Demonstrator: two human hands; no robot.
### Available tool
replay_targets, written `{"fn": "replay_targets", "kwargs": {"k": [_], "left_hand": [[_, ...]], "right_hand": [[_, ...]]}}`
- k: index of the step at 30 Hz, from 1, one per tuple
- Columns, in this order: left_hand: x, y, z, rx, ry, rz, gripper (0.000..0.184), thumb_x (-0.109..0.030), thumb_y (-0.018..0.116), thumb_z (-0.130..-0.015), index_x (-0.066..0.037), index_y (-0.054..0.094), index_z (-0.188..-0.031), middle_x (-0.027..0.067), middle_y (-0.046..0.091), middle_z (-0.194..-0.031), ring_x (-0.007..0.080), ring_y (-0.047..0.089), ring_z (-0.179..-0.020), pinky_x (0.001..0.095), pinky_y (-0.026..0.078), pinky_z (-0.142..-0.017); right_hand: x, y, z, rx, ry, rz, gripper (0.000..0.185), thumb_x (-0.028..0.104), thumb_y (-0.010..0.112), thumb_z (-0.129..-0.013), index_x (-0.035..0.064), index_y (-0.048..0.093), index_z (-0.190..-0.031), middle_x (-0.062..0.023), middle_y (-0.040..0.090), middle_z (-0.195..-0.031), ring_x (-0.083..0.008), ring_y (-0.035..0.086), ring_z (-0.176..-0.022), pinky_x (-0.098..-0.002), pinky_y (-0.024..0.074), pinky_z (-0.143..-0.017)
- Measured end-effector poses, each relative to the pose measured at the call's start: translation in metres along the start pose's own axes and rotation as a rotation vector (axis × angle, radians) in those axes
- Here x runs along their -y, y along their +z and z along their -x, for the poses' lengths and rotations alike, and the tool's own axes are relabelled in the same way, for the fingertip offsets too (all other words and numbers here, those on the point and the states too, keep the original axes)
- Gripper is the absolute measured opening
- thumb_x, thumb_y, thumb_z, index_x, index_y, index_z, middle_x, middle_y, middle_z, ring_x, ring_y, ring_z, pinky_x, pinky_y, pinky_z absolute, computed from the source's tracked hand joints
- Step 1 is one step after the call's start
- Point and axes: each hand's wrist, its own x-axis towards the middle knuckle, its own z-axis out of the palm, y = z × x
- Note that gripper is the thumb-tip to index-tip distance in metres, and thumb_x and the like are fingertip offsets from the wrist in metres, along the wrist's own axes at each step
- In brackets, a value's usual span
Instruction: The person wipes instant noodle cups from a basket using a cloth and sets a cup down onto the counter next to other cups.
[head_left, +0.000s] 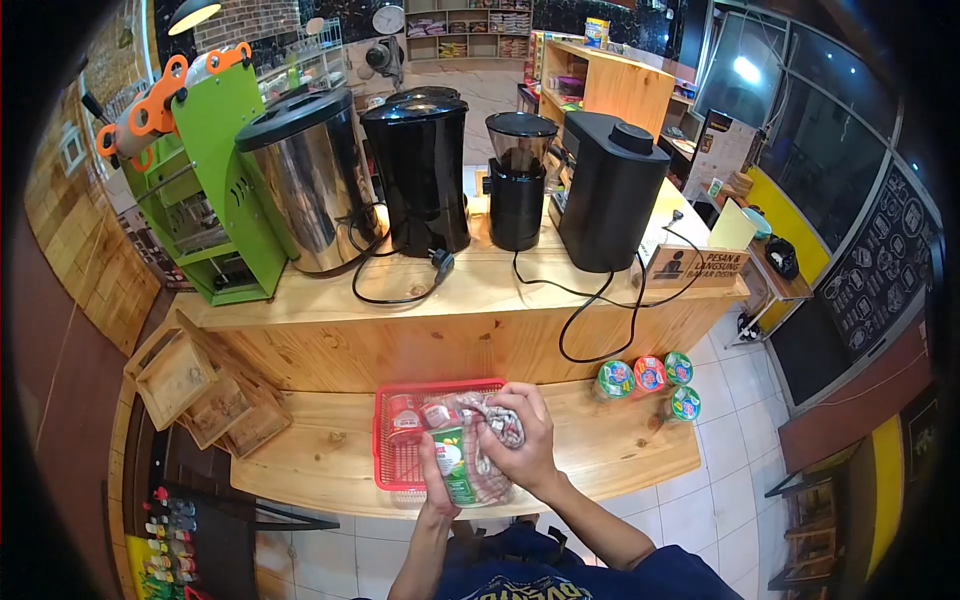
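Navy shirt (pixel 610 580) at bottom center, bare forearms running up from it. Left hand (pixel 437 480), center of frame and low: fingers partly open, curved round the side of a green container (pixel 452 462), gripping it. Right hand (pixel 525 440), just right of it: fingers folded in, bunched on a checked cloth (pixel 507 424), which lies against the container's right side. Container tilted, up off the desk (pixel 320 450), in front of the basket's right part; exact type unclear.

Red basket (pixel 381 455) on the desk, just behind the hands. Inside, upper left part: red container (pixel 405 420), plus a smaller red-and-white item (pixel 437 413) beside it, partly hidden.

Right end of desk: four sealed cups grouped close, one red lid (pixel 650 373), three green lids (pixel 615 378). Left end: wooden crates (pixel 175 385), tilted.

Higher ledge (pixel 370 292) across mid frame, left to right: green machine (pixel 240 170), steel bin (pixel 315 190), black appliance (pixel 415 175), grinder (pixel 518 200), black box-shaped machine (pixel 615 195), sign (pixel 695 268). Loose plug (pixel 442 262) in front of the black appliance; black cord (pixel 563 340) hanging over the ledge, right of center.

Lower left corner: bottles (pixel 165 560). Top: clock (pixel 388 20), shelves (pixel 468 47).
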Motion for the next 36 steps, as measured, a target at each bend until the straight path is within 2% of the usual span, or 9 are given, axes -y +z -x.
{"fn": "replay_targets", "kwargs": {"k": [5, 8, 17, 21, 24, 25, 32, 33, 36], "left_hand": [[-0.002, -0.056, -0.02, 0.237, -0.047, 0.245, 0.076, -0.072, 0.035, -0.101, -0.006, 0.061, -0.13, 0.0084, 0.069, -0.119, 0.0217, 0.068, -0.104, 0.0387, 0.056, -0.093], [-0.023, -0.015, -0.009, 0.01, 0.008, 0.033, 0.07, -0.067, 0.035, -0.103, -0.006, 0.062, -0.126, 0.0081, 0.071, -0.112, 0.0194, 0.069, -0.098, 0.037, 0.058, -0.085], [0.01, -0.016, -0.004, 0.008, -0.066, -0.01, 0.072, -0.068, 0.034, -0.103, -0.007, 0.061, -0.13, 0.0087, 0.069, -0.12, 0.0204, 0.068, -0.106, 0.0375, 0.055, -0.093], [-0.003, -0.047, -0.022, 0.189, -0.029, 0.135, 0.07, -0.067, 0.034, -0.104, -0.007, 0.06, -0.128, 0.0087, 0.068, -0.117, 0.0191, 0.068, -0.102, 0.036, 0.057, -0.088], [-0.014, -0.024, -0.02, -0.028, 0.02, -0.04, 0.075, -0.072, 0.034, -0.101, -0.006, 0.062, -0.126, 0.0082, 0.07, -0.114, 0.0205, 0.068, -0.101, 0.0381, 0.056, -0.091], [-0.012, -0.029, -0.02, 0.014, -0.028, -0.013, 0.075, -0.071, 0.033, -0.101, -0.006, 0.061, -0.126, 0.0078, 0.07, -0.114, 0.0209, 0.067, -0.102, 0.038, 0.056, -0.091], [0.022, -0.036, -0.009, 0.088, -0.086, 0.0, 0.083, -0.072, 0.032, -0.101, -0.003, 0.051, -0.143, 0.0113, 0.065, -0.129, 0.0226, 0.066, -0.109, 0.038, 0.053, -0.097], [0.013, -0.021, -0.006, 0.053, -0.03, 0.025, 0.071, -0.065, 0.035, -0.105, -0.004, 0.059, -0.13, 0.0112, 0.068, -0.121, 0.0219, 0.066, -0.107, 0.0382, 0.054, -0.097], [-0.001, -0.034, -0.011, 0.157, -0.037, 0.034, 0.07, -0.066, 0.034, -0.104, -0.006, 0.057, -0.132, 0.0075, 0.067, -0.121, 0.0193, 0.064, -0.11, 0.0361, 0.052, -0.097]], "right_hand": [[0.008, 0.008, 0.042, 0.058, 0.013, -0.017, 0.032, 0.01, 0.079, -0.077, 0.004, 0.064, -0.105, -0.0177, 0.06, -0.107, -0.0332, 0.063, -0.098, -0.0418, 0.052, -0.086], [0.005, 0.011, 0.053, 0.084, 0.008, -0.021, 0.033, 0.011, 0.08, -0.076, 0.0043, 0.065, -0.104, -0.0178, 0.06, -0.107, -0.0333, 0.064, -0.099, -0.0427, 0.052, -0.087], [-0.003, -0.002, 0.007, -0.01, 0.033, 0.013, 0.032, 0.013, 0.079, -0.076, 0.0046, 0.065, -0.104, -0.0164, 0.061, -0.108, -0.0344, 0.064, -0.098, -0.0423, 0.0529, -0.083], [0.003, 0.006, 0.048, 0.058, 0.023, 0.032, 0.033, 0.018, 0.08, -0.077, 0.0058, 0.065, -0.104, -0.0167, 0.061, -0.109, -0.0363, 0.063, -0.102, -0.044, 0.0523, -0.085], [-0.002, 0.01, 0.056, 0.065, -0.003, 0.025, 0.031, 0.019, 0.079, -0.078, 0.0052, 0.064, -0.102, -0.0175, 0.06, -0.109, -0.0368, 0.062, -0.101, -0.0446, 0.0517, -0.085], [-0.005, 0.009, 0.049, 0.055, 0.003, 0.016, 0.031, 0.019, 0.079, -0.078, 0.005, 0.063, -0.101, -0.0175, 0.06, -0.109, -0.0367, 0.062, -0.1, -0.0446, 0.0516, -0.085], [-0.007, -0.005, -0.003, 0.021, -0.008, 0.014, 0.028, 0.011, 0.075, -0.082, 0.0031, 0.059, -0.103, -0.0176, 0.059, -0.108, -0.0338, 0.06, -0.097, -0.0422, 0.0493, -0.088], [-0.008, -0.003, 0.001, 0.017, -0.003, 0.015, 0.027, 0.01, 0.075, -0.082, 0.0032, 0.059, -0.103, -0.018, 0.059, -0.109, -0.0338, 0.06, -0.099, -0.0421, 0.0492, -0.089], [-0.006, 0.003, 0.031, 0.063, 0.059, -0.014, 0.026, 0.009, 0.074, -0.083, 0.0033, 0.059, -0.103, -0.0187, 0.058, -0.11, -0.0339, 0.06, -0.1, -0.0416, 0.049, -0.09]]}}
